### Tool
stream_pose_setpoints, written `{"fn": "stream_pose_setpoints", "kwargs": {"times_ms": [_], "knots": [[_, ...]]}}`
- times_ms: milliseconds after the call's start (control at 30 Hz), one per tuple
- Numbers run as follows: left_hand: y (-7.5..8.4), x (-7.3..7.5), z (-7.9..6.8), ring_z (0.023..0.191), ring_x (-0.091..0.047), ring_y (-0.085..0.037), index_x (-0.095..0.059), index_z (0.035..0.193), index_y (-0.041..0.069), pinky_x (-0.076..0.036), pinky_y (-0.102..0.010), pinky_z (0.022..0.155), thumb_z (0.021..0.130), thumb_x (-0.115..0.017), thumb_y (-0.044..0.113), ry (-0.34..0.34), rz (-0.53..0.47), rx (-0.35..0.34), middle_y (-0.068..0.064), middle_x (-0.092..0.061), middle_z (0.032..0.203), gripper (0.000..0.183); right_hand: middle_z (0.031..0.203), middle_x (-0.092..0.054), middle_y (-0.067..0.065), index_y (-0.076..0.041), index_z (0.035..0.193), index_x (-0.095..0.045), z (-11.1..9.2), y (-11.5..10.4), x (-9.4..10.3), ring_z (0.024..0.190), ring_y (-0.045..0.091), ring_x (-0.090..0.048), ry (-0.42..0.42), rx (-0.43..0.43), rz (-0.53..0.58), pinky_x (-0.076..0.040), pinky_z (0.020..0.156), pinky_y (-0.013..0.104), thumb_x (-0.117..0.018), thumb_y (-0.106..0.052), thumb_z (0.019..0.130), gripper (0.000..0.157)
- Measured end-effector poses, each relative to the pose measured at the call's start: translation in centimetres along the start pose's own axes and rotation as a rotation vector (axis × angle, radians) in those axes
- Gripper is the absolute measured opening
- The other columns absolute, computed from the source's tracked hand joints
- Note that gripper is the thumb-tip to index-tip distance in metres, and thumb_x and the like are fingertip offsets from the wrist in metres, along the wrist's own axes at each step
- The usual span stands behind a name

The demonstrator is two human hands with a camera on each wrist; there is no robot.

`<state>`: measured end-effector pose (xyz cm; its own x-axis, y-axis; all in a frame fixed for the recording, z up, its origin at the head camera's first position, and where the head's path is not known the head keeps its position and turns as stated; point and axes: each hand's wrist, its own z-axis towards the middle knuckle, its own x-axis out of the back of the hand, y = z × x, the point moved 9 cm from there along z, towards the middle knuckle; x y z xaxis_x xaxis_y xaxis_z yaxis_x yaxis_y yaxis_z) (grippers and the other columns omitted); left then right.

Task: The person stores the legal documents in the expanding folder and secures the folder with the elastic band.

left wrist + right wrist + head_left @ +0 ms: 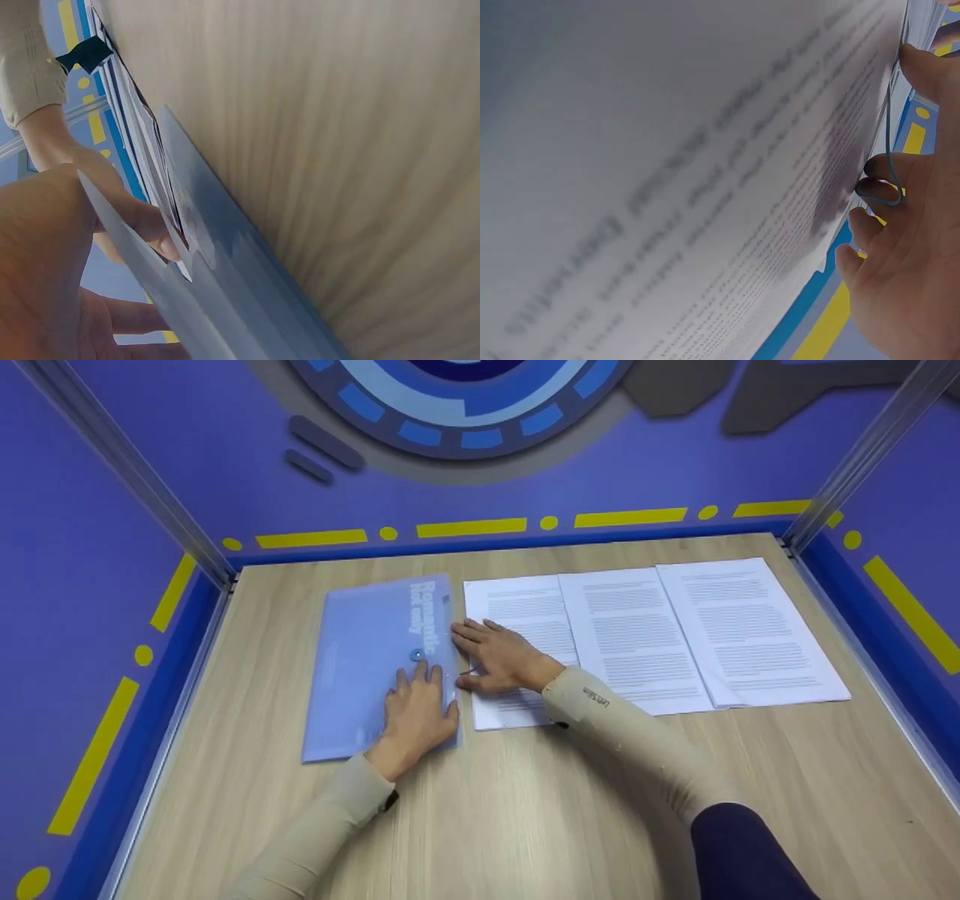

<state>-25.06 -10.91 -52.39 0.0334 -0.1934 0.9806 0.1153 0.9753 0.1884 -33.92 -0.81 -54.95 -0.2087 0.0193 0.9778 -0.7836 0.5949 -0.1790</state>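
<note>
A translucent blue document folder (352,660) with white lettering and a round button (418,655) lies on the left of the table. My left hand (418,709) rests on its lower right part, fingers spread below the button. The left wrist view shows the folder's layers (247,300) parted along one side. My right hand (502,656) lies over the left stack of printed sheets (517,600), fingertips at the folder's right edge. A thin blue cord (889,139) loops beside the right fingers in the right wrist view; whether they pinch it is unclear.
A middle stack of printed sheets (630,622) and a right stack (757,622) overlap beside the left one. Blue panels with yellow marks (471,526) and metal posts (862,457) enclose the wooden table (495,810) at the back and sides.
</note>
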Motion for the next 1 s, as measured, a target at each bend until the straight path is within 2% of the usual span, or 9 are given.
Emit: {"fn": "stream_pose_setpoints", "kwargs": {"times_ms": [200,400,633,867,1000], "knots": [[0.0,0.4,-0.2,0.128,-0.059,-0.055,-0.061,0.143,-0.003,-0.060,-0.066,0.088,0.096,-0.070,0.037,0.000,-0.005,0.001,-0.026,-0.056,0.154,0.063,0.176,-0.027,0.018,0.001,0.166,-0.030,0.0,-0.3,0.0,0.165,0.034,-0.022,0.000,0.008,-0.019,-0.018,0.136,0.049,-0.050,-0.063,0.104,0.092],[-0.3,0.9,-0.3,0.121,-0.063,-0.053,-0.064,0.138,-0.005,-0.061,-0.066,0.084,0.096,-0.069,0.033,-0.020,-0.057,0.011,-0.026,-0.061,0.148,0.057,0.175,-0.027,0.017,0.001,0.166,-0.032,0.0,-0.3,0.0,0.164,0.033,-0.025,-0.011,-0.010,0.001,-0.021,0.135,0.048,-0.054,-0.061,0.103,0.091],[-0.4,2.2,-0.2,0.116,-0.067,-0.050,-0.065,0.137,-0.005,-0.062,-0.065,0.087,0.096,-0.068,0.030,-0.063,-0.114,0.024,-0.025,-0.065,0.142,0.054,0.175,-0.028,0.016,0.000,0.166,-0.033,0.1,-0.3,0.2,0.164,0.032,-0.026,-0.020,-0.028,-0.015,-0.023,0.135,0.048,-0.057,-0.061,0.103,0.091],[-0.6,4.3,-0.3,0.095,-0.073,-0.043,-0.072,0.112,-0.001,-0.062,-0.059,0.078,0.093,-0.068,0.021,-0.084,-0.176,0.028,-0.020,-0.074,0.111,0.029,0.176,-0.027,0.015,-0.001,0.166,-0.033,0.1,-0.3,0.2,0.164,0.031,-0.025,-0.029,-0.042,0.000,-0.023,0.135,0.047,-0.058,-0.061,0.102,0.092],[-0.7,5.3,-0.3,0.084,-0.072,-0.036,-0.073,0.103,0.000,-0.061,-0.055,0.072,0.091,-0.065,0.010,-0.091,-0.212,0.037,-0.022,-0.075,0.100,0.018,0.177,-0.026,0.014,-0.002,0.167,-0.032,0.1,-0.3,0.1,0.164,0.030,-0.025,-0.037,-0.048,-0.006,-0.022,0.135,0.046,-0.057,-0.062,0.102,0.092]]}}
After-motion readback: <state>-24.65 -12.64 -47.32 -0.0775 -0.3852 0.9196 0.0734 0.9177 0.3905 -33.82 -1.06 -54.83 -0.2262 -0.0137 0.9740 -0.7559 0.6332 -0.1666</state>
